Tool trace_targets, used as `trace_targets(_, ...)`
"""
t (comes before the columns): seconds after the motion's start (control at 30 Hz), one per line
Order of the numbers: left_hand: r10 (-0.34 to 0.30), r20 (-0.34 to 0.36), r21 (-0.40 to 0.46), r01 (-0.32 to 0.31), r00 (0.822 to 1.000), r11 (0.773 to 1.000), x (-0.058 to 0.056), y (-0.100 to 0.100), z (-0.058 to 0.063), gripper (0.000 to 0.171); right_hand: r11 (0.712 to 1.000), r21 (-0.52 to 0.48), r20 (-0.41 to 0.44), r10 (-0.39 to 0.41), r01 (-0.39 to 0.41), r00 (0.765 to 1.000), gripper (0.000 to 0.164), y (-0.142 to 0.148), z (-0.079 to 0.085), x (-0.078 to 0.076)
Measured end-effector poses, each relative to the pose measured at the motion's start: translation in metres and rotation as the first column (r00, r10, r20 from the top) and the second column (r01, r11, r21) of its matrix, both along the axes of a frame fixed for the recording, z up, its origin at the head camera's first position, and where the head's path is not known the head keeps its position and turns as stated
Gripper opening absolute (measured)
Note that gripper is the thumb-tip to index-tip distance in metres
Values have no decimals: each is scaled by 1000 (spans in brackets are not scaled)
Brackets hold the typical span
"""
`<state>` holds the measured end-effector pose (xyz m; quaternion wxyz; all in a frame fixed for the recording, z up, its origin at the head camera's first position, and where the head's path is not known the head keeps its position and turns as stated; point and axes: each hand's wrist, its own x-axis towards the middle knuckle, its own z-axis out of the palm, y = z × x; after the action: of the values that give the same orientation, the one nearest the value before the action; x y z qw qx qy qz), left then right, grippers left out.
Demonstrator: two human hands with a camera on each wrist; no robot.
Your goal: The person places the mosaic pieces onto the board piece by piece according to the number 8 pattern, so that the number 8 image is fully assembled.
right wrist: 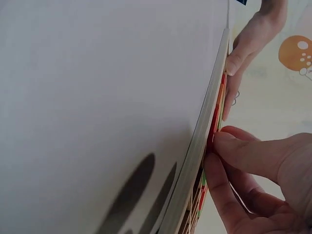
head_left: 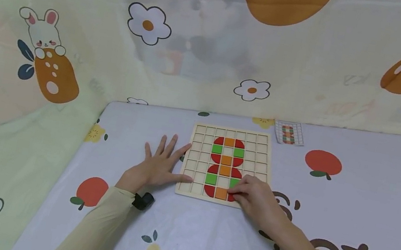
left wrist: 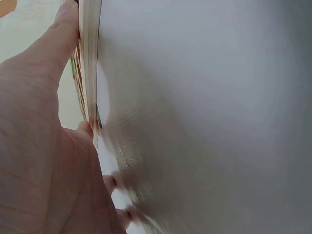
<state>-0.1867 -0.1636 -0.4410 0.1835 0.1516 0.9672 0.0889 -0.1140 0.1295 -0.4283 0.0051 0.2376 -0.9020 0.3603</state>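
A square wooden grid board [head_left: 193, 190] lies on the table with red, orange and green tiles set in two stacked ring shapes. My left hand [head_left: 155, 170] spreads its fingers beside the board's left side, thumb and one finger touching that edge. At the lower right of the pattern, my right hand [head_left: 257, 200] pinches a red quarter-round tile [head_left: 231, 198] at its cell. Seen from the right wrist, the thumb and fingers [right wrist: 218, 170] close about a red tile [right wrist: 210, 142] at the board's side. The fingers partly cover the tile and nearby cells.
A small pattern card [head_left: 289, 133] showing a similar coloured design lies just beyond the board's far right corner. The printed tablecloth [head_left: 180, 237] spreads around the board, and a patterned curtain [head_left: 190, 92] hangs behind and at the left.
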Motion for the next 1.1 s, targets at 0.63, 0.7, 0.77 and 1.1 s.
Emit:
trace_targets(0.63, 6, 6, -6, -6, 1000, 1000, 2, 2, -4, 104, 987, -69, 42, -143, 146, 989, 26, 37, 11, 3)
trace_targets(0.7, 3, 3, -3, -3, 1000, 1000, 2, 2, -4, 104, 978, -44, 38, -200, 202, 979, 35, 50, 15, 2)
trace_targets(0.77, -5, -3, -2, 5, 1000, 1000, 1, 2, -5, 104, 969, -17, 23, -246, 246, 969, 45, 62, 18, 1)
trace_targets(1.1, -52, -10, 33, 52, 999, 998, 2, -17, 14, 93, 933, 50, -257, -334, 357, 907, 80, 114, 5, -2)
